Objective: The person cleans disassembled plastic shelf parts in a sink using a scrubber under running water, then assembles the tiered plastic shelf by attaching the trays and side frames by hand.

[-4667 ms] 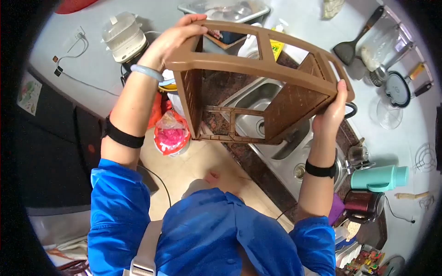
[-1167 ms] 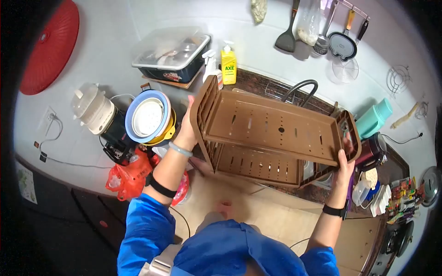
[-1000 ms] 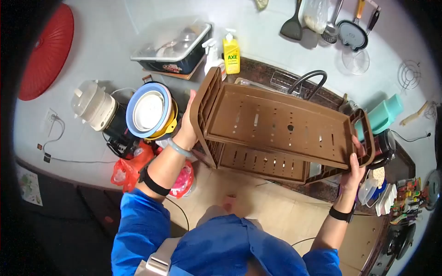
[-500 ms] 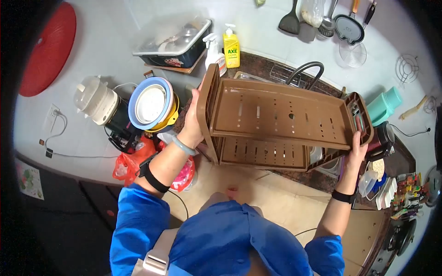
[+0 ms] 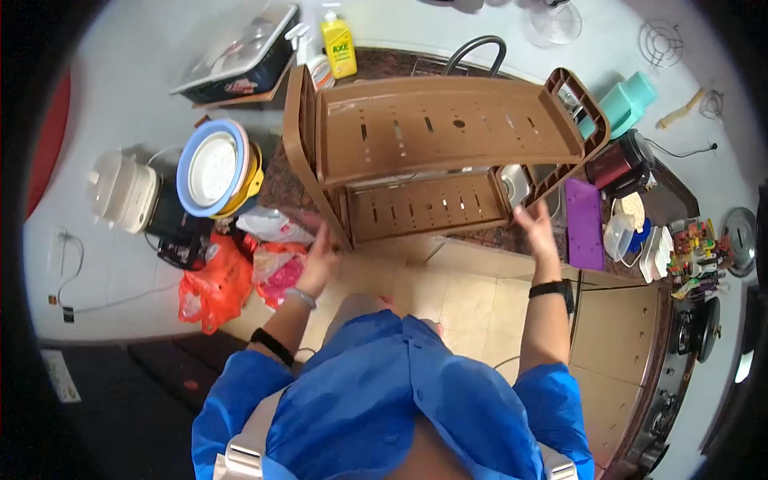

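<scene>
A brown two-tier plastic rack [image 5: 448, 120] with slotted shelves stands at the counter, in front of the black faucet [image 5: 478, 50]. My left hand [image 5: 320, 262] is just below the rack's lower left corner, its fingers stretched out and somewhat blurred. Below the lower right corner, my right hand [image 5: 538, 230] is held with fingers apart and nothing in it. Whether either hand still touches the rack is hard to tell. Through the rack's right side a pale metal-looking item [image 5: 514, 182] shows in part.
On the left are stacked basins [image 5: 212, 170], red plastic bags [image 5: 214, 280] and a dark bin [image 5: 240, 80]. A yellow soap bottle [image 5: 339, 48] stands behind the rack. To the right are a purple tray [image 5: 585, 224], a dark red kettle [image 5: 620, 164] and a teal jug [image 5: 628, 102].
The rack has gone from being held up in both hands to standing at the counter. Both hands have dropped away from its sides toward its lower corners. The view has shifted.
</scene>
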